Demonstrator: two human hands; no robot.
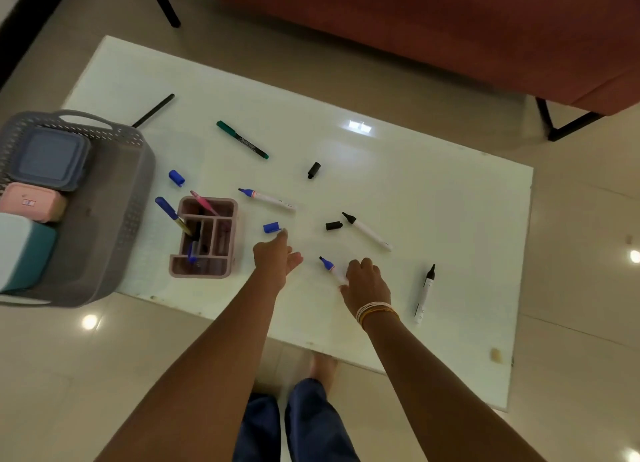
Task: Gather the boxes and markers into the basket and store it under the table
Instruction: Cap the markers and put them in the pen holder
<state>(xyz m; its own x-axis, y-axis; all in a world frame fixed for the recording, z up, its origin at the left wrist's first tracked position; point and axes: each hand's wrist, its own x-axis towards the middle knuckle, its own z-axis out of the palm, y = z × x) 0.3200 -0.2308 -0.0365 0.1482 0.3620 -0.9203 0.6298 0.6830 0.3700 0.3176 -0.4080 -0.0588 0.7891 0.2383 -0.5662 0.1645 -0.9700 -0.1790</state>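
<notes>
Markers lie scattered, uncapped, across the white table (pixel 433 198), where the right hand (pixel 367 281) curls onto the barrel of a blue-tipped marker (pixel 327 264) and the left hand (pixel 277 257), fingers spread and empty, touches a loose blue cap (pixel 272 227). Light, stiff and smooth, the pens look likely to roll on the glossy top and are best pinched mid-barrel, clear of the wet tips. At the table's left end the grey basket (pixel 135 198) already holds three boxes, blue-grey (pixel 50 158), pink (pixel 33 201) and teal (pixel 24 250), while a pink organiser (pixel 207 239) just beside it holds several pens.
</notes>
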